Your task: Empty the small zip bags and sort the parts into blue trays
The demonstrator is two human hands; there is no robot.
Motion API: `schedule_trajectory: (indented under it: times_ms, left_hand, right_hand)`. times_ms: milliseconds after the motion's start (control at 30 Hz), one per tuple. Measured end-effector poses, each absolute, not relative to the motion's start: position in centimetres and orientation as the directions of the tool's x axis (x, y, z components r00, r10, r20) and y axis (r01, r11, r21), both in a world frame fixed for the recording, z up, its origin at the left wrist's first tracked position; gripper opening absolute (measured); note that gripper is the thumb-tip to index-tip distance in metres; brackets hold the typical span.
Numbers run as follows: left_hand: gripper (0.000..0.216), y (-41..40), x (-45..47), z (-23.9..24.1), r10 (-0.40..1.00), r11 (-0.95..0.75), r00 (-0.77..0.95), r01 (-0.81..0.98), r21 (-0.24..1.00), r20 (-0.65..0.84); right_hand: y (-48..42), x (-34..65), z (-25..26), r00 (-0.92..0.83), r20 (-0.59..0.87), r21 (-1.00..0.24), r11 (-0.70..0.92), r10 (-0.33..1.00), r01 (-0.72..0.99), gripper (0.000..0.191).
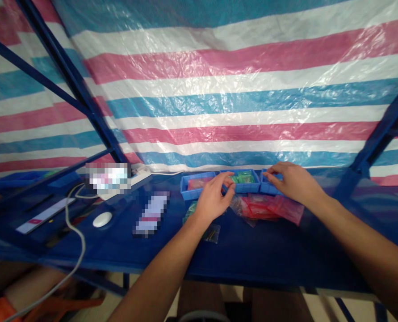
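Note:
My left hand (215, 197) is held with thumb and fingers curved and apart, and I see nothing between them. It hovers at the near side of a blue bin with red packets (199, 183) and a blue bin with green packets (244, 190). My right hand (291, 181) reaches over a third blue bin (267, 188), thumb and forefinger tips close together at it; anything between them is too small to make out. Red zip bags (259, 208) lie in a pile below the bins. A small clear bag with dark slender pieces (212, 233) lies under my left wrist, beside a green packet (189, 212).
Left on the blue table (252, 259) are a phone (152, 214), a white mouse-shaped object (102, 219), a lit screen (108, 176), a power strip (140, 176) and a white cable (83, 243). Blue frame posts and a striped sheet (235, 89) stand behind. Another person's leg shows lower left.

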State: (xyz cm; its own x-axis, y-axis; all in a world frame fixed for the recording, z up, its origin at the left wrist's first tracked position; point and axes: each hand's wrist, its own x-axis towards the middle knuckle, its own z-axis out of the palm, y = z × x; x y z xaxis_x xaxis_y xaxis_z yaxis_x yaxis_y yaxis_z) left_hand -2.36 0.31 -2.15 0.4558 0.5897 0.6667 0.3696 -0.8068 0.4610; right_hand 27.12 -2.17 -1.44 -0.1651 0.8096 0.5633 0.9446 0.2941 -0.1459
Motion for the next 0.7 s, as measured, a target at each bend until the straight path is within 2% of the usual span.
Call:
schedule_trajectory:
  times_ms: [100, 167, 267, 300, 467, 600, 700]
  left_hand:
    - [0.033, 0.3, -2.4, -2.1, 0.594, -0.803, 0.453, 0.373, 0.464, 0.664]
    - [0.032, 0.2, -2.5, -2.1, 0.601, -0.799, 0.454, 0.376, 0.470, 0.658]
    - [0.033, 0.1, -2.5, -2.0, 0.617, -0.786, 0.450, 0.387, 0.482, 0.646]
    - [0.033, 0.1, -2.5, -2.0, 0.623, -0.781, 0.448, 0.392, 0.485, 0.641]
    - [0.034, 0.1, -2.4, -2.0, 0.638, -0.769, 0.443, 0.402, 0.497, 0.630]
    - [0.034, 0.1, -2.4, -2.0, 0.655, -0.755, 0.435, 0.402, 0.517, 0.618]
    - [0.033, 0.1, -2.4, -1.8, 0.657, -0.754, 0.429, 0.391, 0.527, 0.621]
  right_hand:
    - [-3.5, 23.9, -0.8, -0.360, 0.564, -0.184, 0.538, 0.743, 0.822, 0.029]
    - [-4.4, 21.7, -0.9, -0.530, 0.490, -0.217, 0.685, 0.692, 0.695, 0.031]
    - [-5.2, 19.5, -2.0, -0.629, 0.400, -0.277, 0.742, 0.666, 0.610, 0.053]
    - [-5.2, 19.0, -2.4, -0.648, 0.378, -0.296, 0.749, 0.661, 0.593, 0.053]
    - [-5.0, 17.9, -3.5, -0.658, 0.388, -0.347, 0.764, 0.645, 0.544, 0.025]
    - [-5.1, 17.3, -3.3, -0.621, 0.441, -0.396, 0.761, 0.648, 0.514, 0.022]
    - [-5.3, 17.1, -3.1, -0.522, 0.524, -0.481, 0.739, 0.674, 0.472, 0.021]
